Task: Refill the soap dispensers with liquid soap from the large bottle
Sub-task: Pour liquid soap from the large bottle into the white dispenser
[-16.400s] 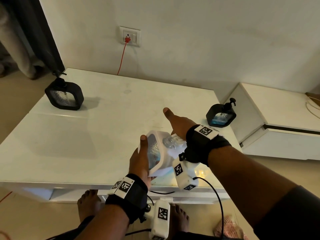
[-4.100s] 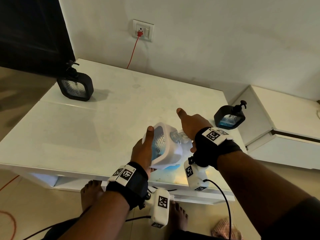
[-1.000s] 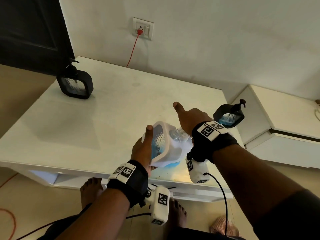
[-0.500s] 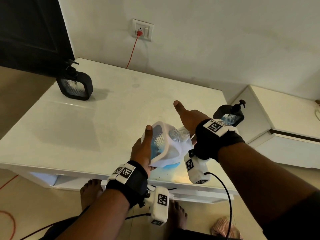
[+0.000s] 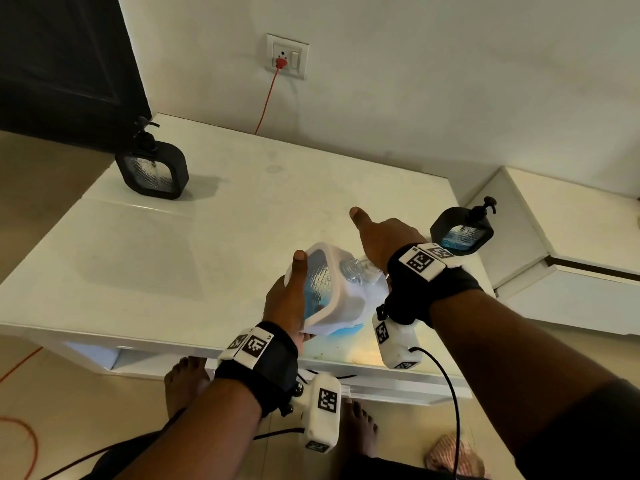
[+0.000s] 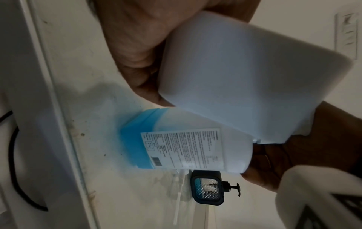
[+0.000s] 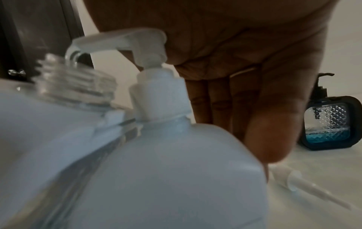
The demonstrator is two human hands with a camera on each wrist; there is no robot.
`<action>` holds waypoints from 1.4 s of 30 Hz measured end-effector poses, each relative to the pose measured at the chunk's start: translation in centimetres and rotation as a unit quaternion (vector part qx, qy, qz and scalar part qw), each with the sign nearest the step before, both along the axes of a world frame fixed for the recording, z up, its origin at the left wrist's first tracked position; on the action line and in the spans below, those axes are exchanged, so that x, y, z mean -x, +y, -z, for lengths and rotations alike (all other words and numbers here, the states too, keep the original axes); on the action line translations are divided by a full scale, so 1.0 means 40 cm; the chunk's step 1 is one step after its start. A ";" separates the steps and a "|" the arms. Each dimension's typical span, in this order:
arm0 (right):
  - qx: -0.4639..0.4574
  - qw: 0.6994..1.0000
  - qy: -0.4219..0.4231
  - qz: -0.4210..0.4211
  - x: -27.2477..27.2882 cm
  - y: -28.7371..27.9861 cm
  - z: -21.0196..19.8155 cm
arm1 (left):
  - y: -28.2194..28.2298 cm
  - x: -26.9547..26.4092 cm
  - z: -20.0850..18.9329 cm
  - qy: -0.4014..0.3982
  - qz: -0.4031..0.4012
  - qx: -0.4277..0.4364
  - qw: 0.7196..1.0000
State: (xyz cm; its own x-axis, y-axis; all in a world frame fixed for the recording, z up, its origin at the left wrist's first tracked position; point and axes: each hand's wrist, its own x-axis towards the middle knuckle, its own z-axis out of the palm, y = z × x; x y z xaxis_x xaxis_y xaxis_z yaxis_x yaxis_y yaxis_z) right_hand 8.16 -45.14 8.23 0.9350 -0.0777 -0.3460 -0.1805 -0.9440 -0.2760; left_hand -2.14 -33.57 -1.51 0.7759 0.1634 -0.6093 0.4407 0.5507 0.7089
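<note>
Blue soap had risen in the white dispenser [image 5: 332,292], which the left hand [image 5: 284,303] grasped tilted, thumb on its front. Beside those fingers stood the large bottle [image 6: 186,147]; the right hand [image 5: 384,237] pressed its pump [image 7: 137,40] with fingers loosely straight, thumb extended.

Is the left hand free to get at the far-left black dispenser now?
Likely not: the left hand grips the white dispenser under the large bottle's pump, and the black dispenser stands far across the table.
</note>
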 end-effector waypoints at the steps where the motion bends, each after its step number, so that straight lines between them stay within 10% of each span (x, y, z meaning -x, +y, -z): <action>1: 0.003 1.000 -0.006 0.005 -0.003 -0.003 0.008 | 0.000 0.001 0.000 -0.002 0.000 0.001 1.000; 42: -0.092 0.993 0.067 0.014 -0.001 0.002 -0.028 | -0.005 -0.004 -0.008 0.013 0.005 0.004 1.000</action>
State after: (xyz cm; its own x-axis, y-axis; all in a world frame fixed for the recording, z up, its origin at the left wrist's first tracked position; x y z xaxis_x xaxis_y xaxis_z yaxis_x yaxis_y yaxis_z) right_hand 8.19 -45.07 9.36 0.8783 -0.0275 -0.4772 -0.2528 -0.8740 -0.4149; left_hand -1.99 -33.77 -1.19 0.7619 0.1501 -0.6300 0.4640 0.5522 0.6927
